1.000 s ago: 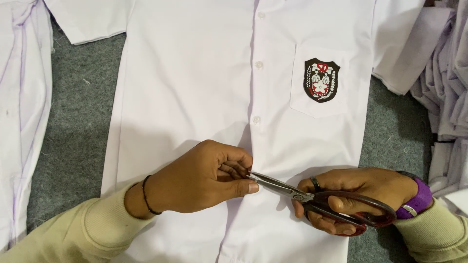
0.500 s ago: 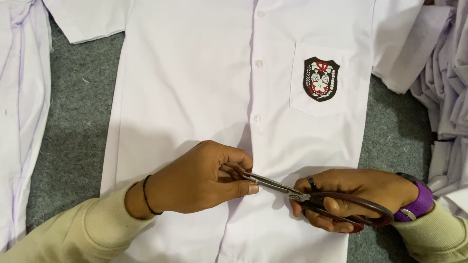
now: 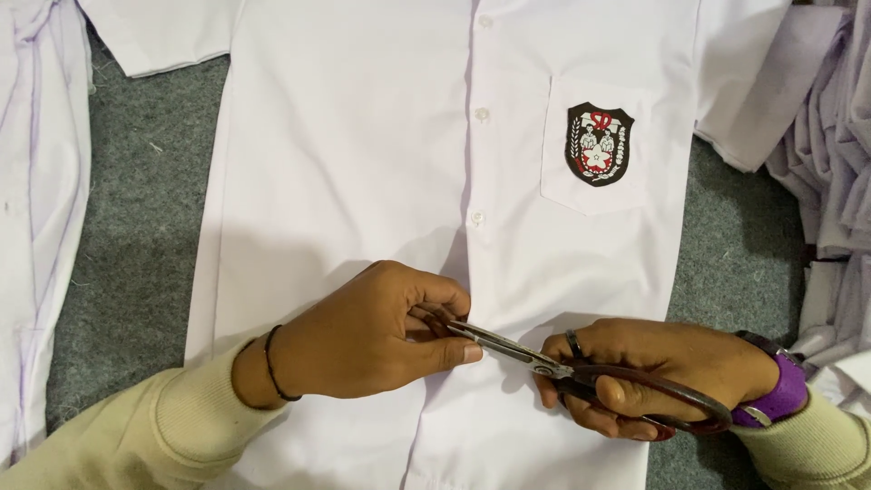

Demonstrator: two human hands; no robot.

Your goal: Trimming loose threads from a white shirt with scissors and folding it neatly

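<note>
Lying flat on a grey felt-covered bench point(image 3: 136, 227), a white shirt point(image 3: 363, 163) fills the view, its crest pocket point(image 3: 597, 145) at two o'clock. At six o'clock, the left hand point(image 3: 363, 331) pinches the button placket, grip clenched on fabric. The right hand point(image 3: 662, 372), at four o'clock, grasps dark-handled scissors point(image 3: 544, 358), blades nearly closed, tips touching the left fingers. More white garments point(image 3: 835, 163) are stacked at three o'clock.
</note>
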